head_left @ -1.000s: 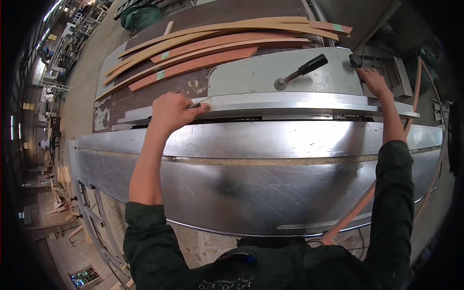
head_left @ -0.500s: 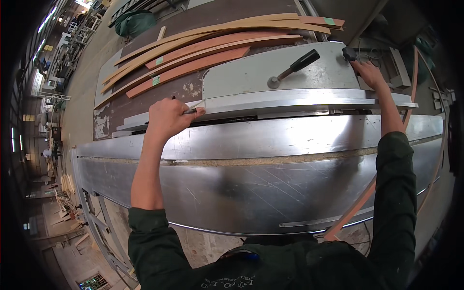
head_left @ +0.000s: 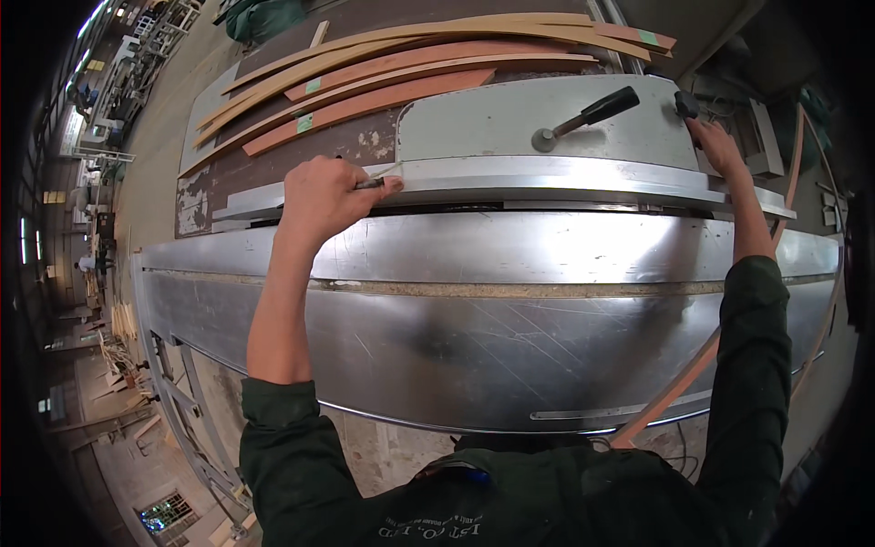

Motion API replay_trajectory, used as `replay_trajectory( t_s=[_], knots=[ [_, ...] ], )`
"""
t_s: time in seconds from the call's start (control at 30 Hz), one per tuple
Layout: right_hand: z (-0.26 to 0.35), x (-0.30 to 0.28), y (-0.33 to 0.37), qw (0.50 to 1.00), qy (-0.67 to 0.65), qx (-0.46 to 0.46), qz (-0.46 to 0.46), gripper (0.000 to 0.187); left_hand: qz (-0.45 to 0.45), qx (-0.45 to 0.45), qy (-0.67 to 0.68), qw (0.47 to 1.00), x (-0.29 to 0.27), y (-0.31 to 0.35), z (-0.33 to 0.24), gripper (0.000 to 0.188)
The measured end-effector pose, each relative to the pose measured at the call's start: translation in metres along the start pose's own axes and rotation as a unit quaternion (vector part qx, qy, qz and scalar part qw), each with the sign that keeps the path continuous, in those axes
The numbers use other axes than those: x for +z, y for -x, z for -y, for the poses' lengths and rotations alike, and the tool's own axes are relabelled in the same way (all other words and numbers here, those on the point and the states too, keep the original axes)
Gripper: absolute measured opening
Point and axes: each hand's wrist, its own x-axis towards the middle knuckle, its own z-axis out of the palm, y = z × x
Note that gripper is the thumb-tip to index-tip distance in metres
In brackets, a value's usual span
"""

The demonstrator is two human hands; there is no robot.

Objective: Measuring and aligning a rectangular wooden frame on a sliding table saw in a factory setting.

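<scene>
My left hand [head_left: 321,196] is closed over the long silver metal fence [head_left: 565,170], near its left part. A slim dark pen-like tool [head_left: 369,183] sticks out by the thumb, with a thin pale end; the fingers hide the rest. At the far right, my right hand [head_left: 718,146] reaches over the fence with its fingers closed on a black knob [head_left: 686,105]. Between the hands, a lever with a black handle [head_left: 611,106] rises from a pale grey plate [head_left: 474,128] behind the fence.
Several long thin wooden strips [head_left: 401,80], some with green tape, lie on the brown surface behind. A scratched steel table [head_left: 437,346] with a lengthwise slot spans the front. One reddish strip [head_left: 670,387] leans at its right edge. Green cloth [head_left: 260,18] sits far left.
The view has shifted slightly, so the strips, plate and lever appear a little farther right and higher. Both hands keep their grips.
</scene>
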Motion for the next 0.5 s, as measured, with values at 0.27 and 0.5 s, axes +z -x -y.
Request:
replay_trajectory(
  t_s=[0.27, 0.5],
  knots=[
    [-0.011, 0.010, -0.001, 1.000, 0.007, -0.008, -0.002, 0.049, 0.029, 0.009, 0.002, 1.000, -0.002, -0.004, 0.001, 0.070],
    [-0.002, 0.001, 0.009, 0.998, 0.060, -0.009, -0.032, 0.049, 0.037, 0.007, 0.020, 0.999, 0.000, -0.005, 0.005, 0.070]
  ],
)
